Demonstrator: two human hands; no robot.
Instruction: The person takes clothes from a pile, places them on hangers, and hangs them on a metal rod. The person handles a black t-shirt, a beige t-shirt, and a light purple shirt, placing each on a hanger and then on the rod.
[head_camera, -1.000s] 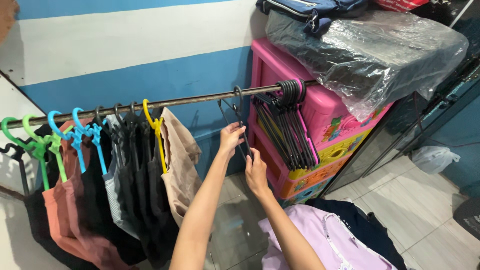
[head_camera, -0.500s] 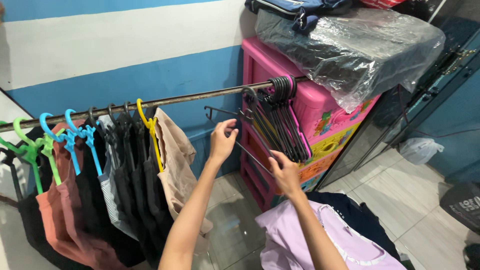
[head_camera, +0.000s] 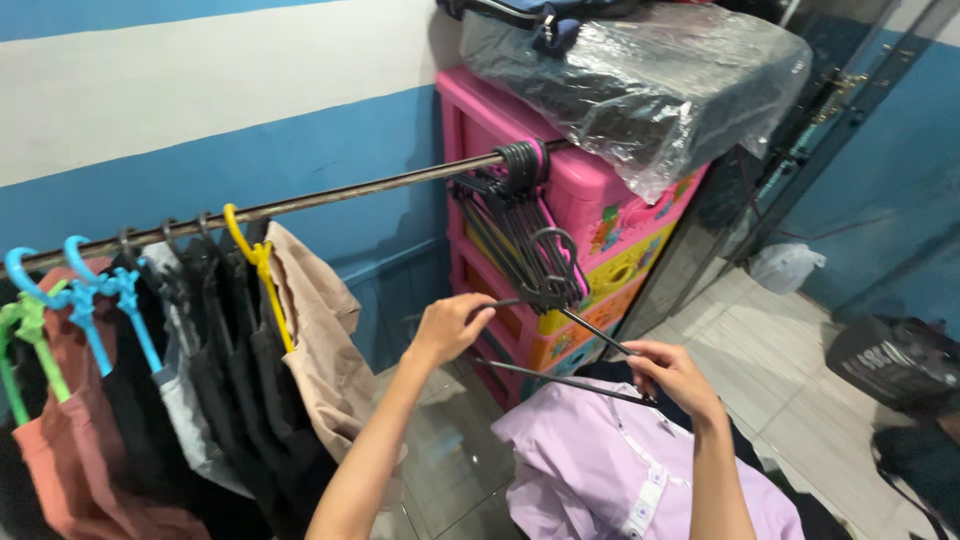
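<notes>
A black hanger (head_camera: 556, 300) sits off the rail, held above a lilac shirt (head_camera: 610, 470). The left hand (head_camera: 450, 325) closes its fingers on the hanger's left end; the right hand (head_camera: 672, 375) grips its right end. Far behind, more black hangers (head_camera: 515, 185) hang on the metal rail (head_camera: 330, 195) beside a pink drawer unit (head_camera: 600, 215).

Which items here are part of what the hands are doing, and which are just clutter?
In hand:
- left hand and right hand, both holding the black hanger
- lilac shirt just below
- rail

Lying about:
- hung clothes
- spare black hangers
- pink drawer unit
- plastic-wrapped bundle
</notes>
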